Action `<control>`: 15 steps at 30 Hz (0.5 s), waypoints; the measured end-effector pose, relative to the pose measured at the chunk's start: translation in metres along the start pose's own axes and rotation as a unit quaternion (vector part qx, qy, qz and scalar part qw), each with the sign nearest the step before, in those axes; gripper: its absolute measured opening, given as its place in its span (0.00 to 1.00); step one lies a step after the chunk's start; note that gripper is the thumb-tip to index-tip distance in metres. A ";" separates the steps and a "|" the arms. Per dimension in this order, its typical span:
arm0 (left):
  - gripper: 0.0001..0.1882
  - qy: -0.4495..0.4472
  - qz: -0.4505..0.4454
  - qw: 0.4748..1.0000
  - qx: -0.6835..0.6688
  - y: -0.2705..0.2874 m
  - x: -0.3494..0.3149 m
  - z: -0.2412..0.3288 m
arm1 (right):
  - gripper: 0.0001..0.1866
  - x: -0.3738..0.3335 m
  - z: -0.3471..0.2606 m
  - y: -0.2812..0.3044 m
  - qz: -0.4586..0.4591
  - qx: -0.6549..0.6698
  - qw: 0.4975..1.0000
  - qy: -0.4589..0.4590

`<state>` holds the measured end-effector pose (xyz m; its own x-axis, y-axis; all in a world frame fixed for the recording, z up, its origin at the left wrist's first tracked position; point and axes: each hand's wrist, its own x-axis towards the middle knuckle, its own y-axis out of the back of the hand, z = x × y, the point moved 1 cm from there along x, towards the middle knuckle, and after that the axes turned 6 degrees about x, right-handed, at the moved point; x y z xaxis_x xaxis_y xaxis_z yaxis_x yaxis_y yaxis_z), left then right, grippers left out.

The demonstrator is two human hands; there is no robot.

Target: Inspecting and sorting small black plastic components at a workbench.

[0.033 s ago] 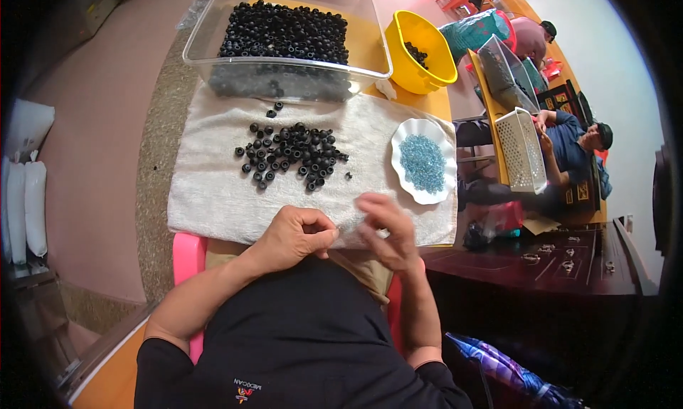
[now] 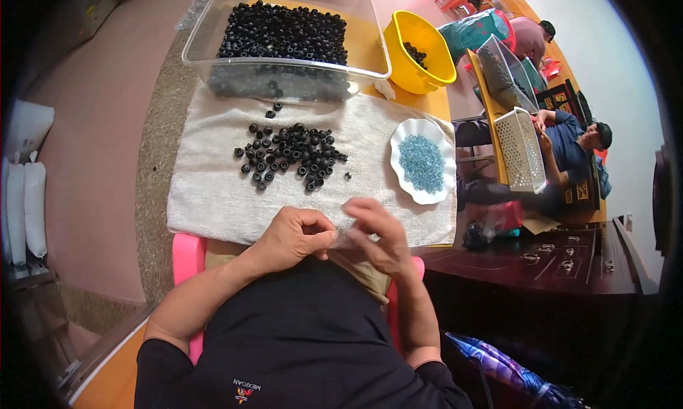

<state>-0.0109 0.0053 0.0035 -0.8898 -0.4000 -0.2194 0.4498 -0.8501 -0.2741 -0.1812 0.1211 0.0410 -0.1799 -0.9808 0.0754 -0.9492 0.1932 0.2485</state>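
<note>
My left hand is closed in a pinch near the front edge of the white towel, thumb against forefinger. Whatever lies between those fingertips is too small to make out. Close to its right, my right hand is raised with thumb and curled fingers apart, blurred by motion; I see nothing in it. A loose pile of round black beads with holes lies on the towel beyond my hands. To the right stands a white scalloped dish holding many tiny clear-blue beads.
A clear plastic bin of black beads stands at the back, beside a yellow basin holding a few more. At right, a person sits by a white perforated basket. A folded umbrella lies at lower right.
My right hand has shifted slightly left, toward my left hand. The left hand keeps its pinch in the same place.
</note>
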 end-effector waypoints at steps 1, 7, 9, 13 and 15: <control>0.06 -0.004 -0.016 1.000 -0.019 0.000 0.000 0.000 | 0.17 0.003 0.007 -0.004 -0.026 -0.003 0.998 0.051; 0.07 0.025 -0.029 0.998 -0.045 0.002 0.000 0.004 | 0.10 0.001 0.024 -0.007 -0.059 0.116 0.991 -0.004; 0.07 0.036 -0.030 0.997 -0.060 0.003 0.001 0.002 | 0.07 -0.001 0.025 -0.008 -0.045 0.175 0.982 -0.050; 0.07 0.044 -0.020 0.990 -0.133 0.001 0.003 0.006 | 0.05 0.001 0.030 -0.012 -0.008 0.112 0.993 0.036; 0.07 0.036 -0.018 0.991 -0.129 0.002 0.004 0.003 | 0.05 -0.001 0.032 -0.010 0.032 0.136 0.989 -0.042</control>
<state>-0.0132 0.0009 0.0045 -0.9018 -0.3386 -0.2685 0.4313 -0.7440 -0.5103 -0.1796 0.1194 0.0076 -0.2522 -0.9677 -0.0009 -0.9674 0.2522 -0.0236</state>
